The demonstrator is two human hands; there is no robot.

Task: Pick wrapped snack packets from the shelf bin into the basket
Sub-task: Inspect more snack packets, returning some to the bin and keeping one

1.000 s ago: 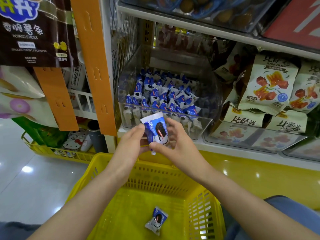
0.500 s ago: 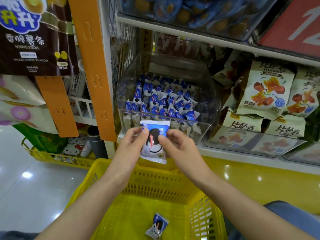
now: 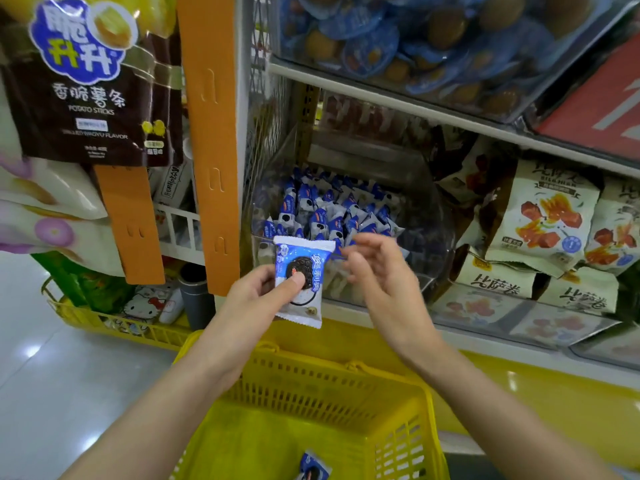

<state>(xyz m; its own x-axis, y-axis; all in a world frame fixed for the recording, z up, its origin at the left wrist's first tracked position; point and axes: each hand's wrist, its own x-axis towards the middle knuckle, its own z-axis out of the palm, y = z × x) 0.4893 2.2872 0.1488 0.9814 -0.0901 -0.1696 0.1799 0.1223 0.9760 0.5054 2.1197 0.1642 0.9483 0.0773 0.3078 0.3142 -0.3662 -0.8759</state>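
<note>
Store shelving (image 3: 398,105) behind carries a clear shelf bin (image 3: 434,220) heaped with blue packets (image 3: 332,209). Below, the yellow basket (image 3: 311,363) holds a lone packet (image 3: 313,471), cut off at the frame edge. The left hand (image 3: 256,299) pinches a snack packet (image 3: 304,258) upright before the bin; the right hand (image 3: 384,282) has let go, fingers loosely spread beside it.

Two bare hands show, the left hand (image 3: 249,299) and the right hand (image 3: 384,278). One blue-and-white wrapped cookie packet (image 3: 309,296) is pinched in the left, and one more packet of the same kind (image 3: 313,471) lies in a yellow plastic mesh basket (image 3: 311,386). A second yellow basket (image 3: 104,323) on the floor makes two. One clear plastic shelf bin (image 3: 429,237) holds a heap of matching packets (image 3: 332,209), too overlapped to count. Two orange hanging strips, a long one (image 3: 211,133) and a shorter one (image 3: 128,220), and one dark brown potato-stick bag (image 3: 93,91) hang at left.
</note>
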